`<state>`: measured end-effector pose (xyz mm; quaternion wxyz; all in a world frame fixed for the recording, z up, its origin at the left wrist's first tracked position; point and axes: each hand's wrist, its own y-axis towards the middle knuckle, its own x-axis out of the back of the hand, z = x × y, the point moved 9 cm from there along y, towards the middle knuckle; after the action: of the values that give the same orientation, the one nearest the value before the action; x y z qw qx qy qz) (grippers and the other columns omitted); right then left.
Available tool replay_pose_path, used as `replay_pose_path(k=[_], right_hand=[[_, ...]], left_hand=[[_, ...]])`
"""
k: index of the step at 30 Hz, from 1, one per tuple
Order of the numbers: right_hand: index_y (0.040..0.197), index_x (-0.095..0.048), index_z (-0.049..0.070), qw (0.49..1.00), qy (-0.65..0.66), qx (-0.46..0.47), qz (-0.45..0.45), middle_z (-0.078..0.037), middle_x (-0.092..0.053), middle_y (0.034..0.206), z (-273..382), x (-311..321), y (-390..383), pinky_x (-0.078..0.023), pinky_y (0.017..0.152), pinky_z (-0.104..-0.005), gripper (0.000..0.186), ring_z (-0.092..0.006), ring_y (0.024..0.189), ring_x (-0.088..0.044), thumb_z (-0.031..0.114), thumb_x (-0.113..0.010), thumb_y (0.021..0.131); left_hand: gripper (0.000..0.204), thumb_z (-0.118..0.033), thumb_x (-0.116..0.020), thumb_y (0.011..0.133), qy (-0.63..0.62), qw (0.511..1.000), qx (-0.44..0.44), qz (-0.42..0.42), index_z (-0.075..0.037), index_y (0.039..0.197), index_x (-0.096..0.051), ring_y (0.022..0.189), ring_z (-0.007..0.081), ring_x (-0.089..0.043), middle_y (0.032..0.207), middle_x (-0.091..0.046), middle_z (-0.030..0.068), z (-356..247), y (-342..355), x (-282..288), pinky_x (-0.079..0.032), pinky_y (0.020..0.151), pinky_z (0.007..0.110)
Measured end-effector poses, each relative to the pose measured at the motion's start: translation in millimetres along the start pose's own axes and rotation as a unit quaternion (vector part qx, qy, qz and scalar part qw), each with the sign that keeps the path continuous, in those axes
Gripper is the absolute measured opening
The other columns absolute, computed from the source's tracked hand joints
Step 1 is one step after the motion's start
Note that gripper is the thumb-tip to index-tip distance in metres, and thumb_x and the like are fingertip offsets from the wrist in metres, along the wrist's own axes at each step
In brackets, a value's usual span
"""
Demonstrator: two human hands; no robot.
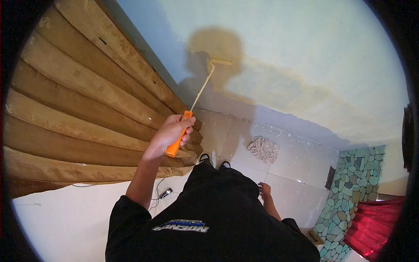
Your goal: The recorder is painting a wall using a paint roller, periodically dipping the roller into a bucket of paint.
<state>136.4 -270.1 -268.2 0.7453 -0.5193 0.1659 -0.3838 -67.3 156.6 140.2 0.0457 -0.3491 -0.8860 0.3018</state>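
My left hand (173, 131) is closed around the orange handle of a paint roller (175, 146). Its thin, paint-smeared rod reaches up and away to a yellowish roller sleeve (222, 62), which appears to rest against the wall (279, 52). Cream-yellow paint covers part of this pale blue wall, with an uneven lower border above a greyish strip. A head-shaped shadow falls around the sleeve. Low beside my body on the right hangs my right hand (264, 190), its fingers loosely apart and partly hidden; nothing shows in it.
A brown pleated curtain (87, 96) hangs close along my left. On the tiled floor (283, 185), specked with paint, lies a crumpled cloth (263, 149). A cable with a dark plug or socket (166, 192) is behind my left side. Green stone cladding (349, 183) and a red curtain (377, 227) stand right.
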Motion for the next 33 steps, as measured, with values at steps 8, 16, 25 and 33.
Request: replay_pose_path(k=[8, 16, 25, 33], right_hand=[[0.082, -0.058, 0.008, 1.0, 0.002, 0.009, -0.023, -0.005, -0.055, 0.069, -9.9, 12.1, 1.8, -0.042, 0.053, -0.0316, 0.019, -0.0159, 0.058, -0.052, 0.024, -0.054, 0.072], [0.079, -0.058, 0.007, 0.999, -0.002, 0.013, -0.037, -0.003, -0.052, 0.065, -23.3, 20.2, 3.1, -0.041, 0.053, -0.0323, 0.017, -0.0144, 0.057, -0.049, 0.023, -0.053, 0.072], [0.083, -0.057, 0.008, 0.999, -0.02, 0.038, 0.001, -0.002, -0.054, 0.069, -32.0, 19.0, 16.6, -0.041, 0.052, -0.03, 0.02, -0.0132, 0.059, -0.049, 0.025, -0.053, 0.074], [0.084, -0.058, 0.008, 0.999, -0.028, 0.038, -0.024, -0.003, -0.055, 0.07, -8.8, 12.4, -4.9, -0.041, 0.053, -0.0306, 0.02, -0.0146, 0.06, -0.05, 0.024, -0.053, 0.072]], left_hand=[[0.018, -0.021, -0.053, 0.082, -0.035, 0.999, 0.024, -0.002, -0.007, 0.072, -0.045, 0.043, 0.006, -0.04, 0.057, -0.043, -0.0013, 41.9, 59.0, -5.0, -0.032, 0.036, 0.019], [0.021, -0.02, -0.053, 0.081, -0.04, 0.999, 0.016, 0.007, -0.007, 0.069, -0.043, 0.042, 0.0074, -0.04, 0.057, -0.043, -0.0002, 23.2, 29.4, -9.4, -0.032, 0.036, 0.02], [0.02, -0.023, -0.053, 0.081, -0.018, 1.0, 0.017, 0.007, -0.006, 0.076, -0.044, 0.043, 0.0056, -0.037, 0.06, -0.042, -0.0011, -9.0, -11.1, -6.6, -0.029, 0.036, 0.019], [0.019, -0.021, -0.052, 0.082, -0.047, 0.998, 0.044, 0.019, -0.006, 0.075, -0.044, 0.044, 0.0056, -0.037, 0.06, -0.041, -0.0004, 22.8, 38.8, 0.7, -0.03, 0.037, 0.019]])
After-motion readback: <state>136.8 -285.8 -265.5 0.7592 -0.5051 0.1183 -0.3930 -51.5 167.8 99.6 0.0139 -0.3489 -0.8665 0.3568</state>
